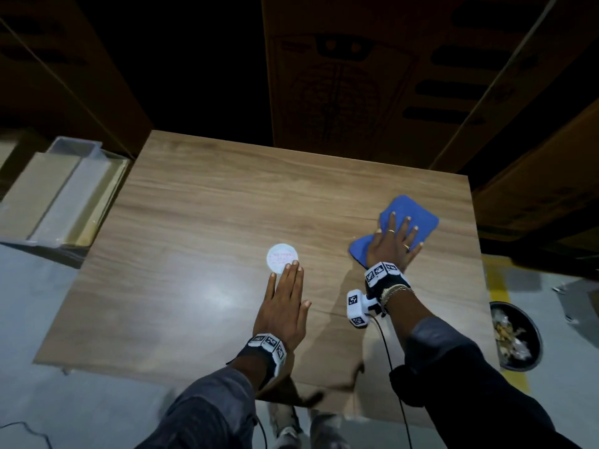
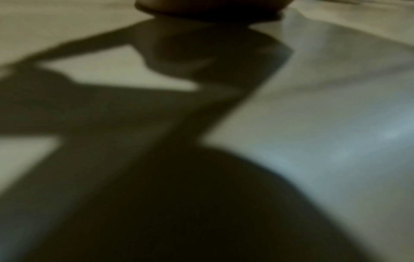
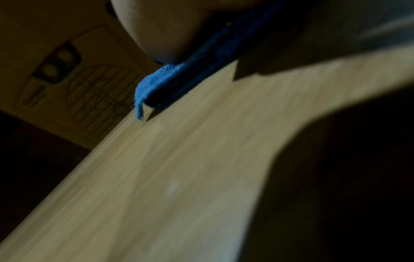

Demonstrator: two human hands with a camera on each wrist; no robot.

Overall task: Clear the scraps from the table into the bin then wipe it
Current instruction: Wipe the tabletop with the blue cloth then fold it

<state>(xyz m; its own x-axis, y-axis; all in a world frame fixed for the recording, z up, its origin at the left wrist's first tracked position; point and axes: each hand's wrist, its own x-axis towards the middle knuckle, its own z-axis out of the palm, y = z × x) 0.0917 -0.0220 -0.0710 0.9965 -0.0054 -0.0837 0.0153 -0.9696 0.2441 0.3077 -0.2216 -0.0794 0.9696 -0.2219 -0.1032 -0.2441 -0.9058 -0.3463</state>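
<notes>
A folded blue cloth (image 1: 409, 218) is pressed flat onto the wood-grain desk (image 1: 210, 196) by the right hand (image 1: 390, 243), near the desk's right edge. The fingers (image 1: 393, 222) are spread and straight across the cloth, so this grip is open, with nothing curled round. Two rings are seen on that hand. In the right wrist view the cloth's edge (image 3: 154, 83) is shown squeezed between palm and desk surface (image 3: 179, 177), one corner drooping to the wood.

The left hand (image 1: 285, 306) is laid flat on the desk nearer the middle, fingers straight and together, nothing held; that grip is open too. Its fingertips (image 1: 294, 263) are just touching the near rim of a round white paper disc (image 1: 281, 256) with faint red marks. The left wrist view is blurred, and only shadow on a pale surface can be made out.

A round black bin (image 1: 531, 338) with pale scraps inside is seen on the floor beside the desk's right side.
</notes>
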